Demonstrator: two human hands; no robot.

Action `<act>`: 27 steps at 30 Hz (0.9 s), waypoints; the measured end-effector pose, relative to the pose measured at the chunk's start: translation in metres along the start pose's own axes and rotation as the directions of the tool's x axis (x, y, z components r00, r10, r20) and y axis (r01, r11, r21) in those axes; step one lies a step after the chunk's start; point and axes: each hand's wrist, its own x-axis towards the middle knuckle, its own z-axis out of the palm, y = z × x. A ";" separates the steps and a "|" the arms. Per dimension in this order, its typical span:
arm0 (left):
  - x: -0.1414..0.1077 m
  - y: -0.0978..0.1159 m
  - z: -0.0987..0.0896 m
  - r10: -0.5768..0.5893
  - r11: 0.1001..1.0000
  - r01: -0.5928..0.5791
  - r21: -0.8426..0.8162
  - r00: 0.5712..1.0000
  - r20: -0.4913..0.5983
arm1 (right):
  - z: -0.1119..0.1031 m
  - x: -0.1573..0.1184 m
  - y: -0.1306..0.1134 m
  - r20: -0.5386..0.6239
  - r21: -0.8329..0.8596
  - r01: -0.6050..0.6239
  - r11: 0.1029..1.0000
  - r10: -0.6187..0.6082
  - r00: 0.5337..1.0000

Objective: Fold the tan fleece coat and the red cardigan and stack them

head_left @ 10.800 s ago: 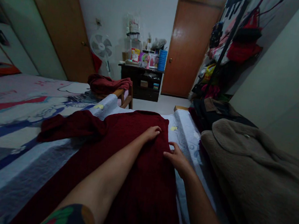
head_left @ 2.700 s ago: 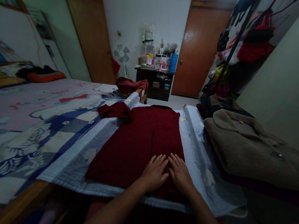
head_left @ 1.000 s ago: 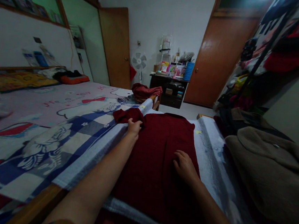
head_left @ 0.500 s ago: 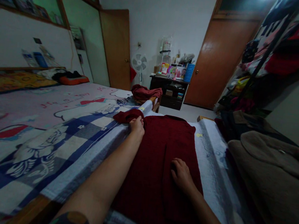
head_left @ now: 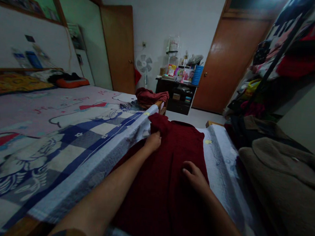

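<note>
A dark red long-sleeved top [head_left: 151, 183] lies spread out on the light, patterned sheet, collar at the far end. One sleeve is folded lengthwise over its body on the right. My left hand [head_left: 153, 142] is closed on the other sleeve [head_left: 159, 124], whose end bunches above the upper left part of the top. On the right side of the top, my right hand [head_left: 195, 173] rests over the folded sleeve, thumb apart and fingers loosely bent. Nothing shows in its grasp.
To the right lies a stack of folded clothes with a brown fleece garment [head_left: 281, 184] uppermost. A larger bed [head_left: 72, 114] with a patterned cover stands at the left. Beyond are a crumpled red cloth [head_left: 151, 97], a fan [head_left: 144, 65] and a dark cabinet [head_left: 176, 95].
My left hand has drawn the sleeve from the left edge inward over the body of the top. My right hand has stayed nearly in place on the right side.
</note>
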 end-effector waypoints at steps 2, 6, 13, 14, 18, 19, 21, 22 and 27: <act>-0.020 -0.004 0.008 0.051 0.997 -0.060 0.050 0.987 0.152 | -0.003 0.015 0.007 -0.085 0.063 -0.018 0.998 0.024 0.996; -0.053 -0.019 0.009 0.159 0.912 -0.293 0.287 0.898 0.411 | -0.008 0.045 0.015 -0.280 -0.017 -0.005 1.000 0.000 0.960; -0.089 -0.049 -0.047 0.019 0.700 -0.144 0.700 0.983 0.182 | -0.018 0.069 0.002 -0.335 -0.516 -0.100 0.851 -0.092 0.938; -0.093 -0.051 -0.054 -0.016 0.674 -0.102 0.731 0.988 0.153 | -0.021 0.071 0.000 -0.336 -0.541 -0.095 0.836 -0.112 0.935; -0.108 -0.052 -0.071 -0.121 0.582 -0.024 0.813 0.986 0.116 | -0.034 0.082 -0.005 -0.374 -0.476 -0.041 0.879 -0.159 0.914; -0.110 -0.050 -0.072 -0.139 0.562 -0.009 0.827 0.985 0.105 | -0.038 0.085 -0.008 -0.376 -0.385 -0.028 0.923 -0.129 0.917; -0.113 -0.045 -0.074 -0.170 0.532 0.028 0.846 0.983 0.074 | -0.046 0.092 -0.014 -0.355 -0.168 -0.012 0.986 -0.049 0.934; -0.114 -0.043 -0.075 -0.180 0.524 0.039 0.851 0.981 0.066 | -0.050 0.095 -0.017 -0.342 -0.074 -0.011 0.997 -0.015 0.940; -0.122 -0.033 -0.084 -0.211 0.535 0.017 0.845 0.971 0.115 | -0.072 0.104 -0.026 -0.369 0.185 -0.004 0.983 0.073 0.926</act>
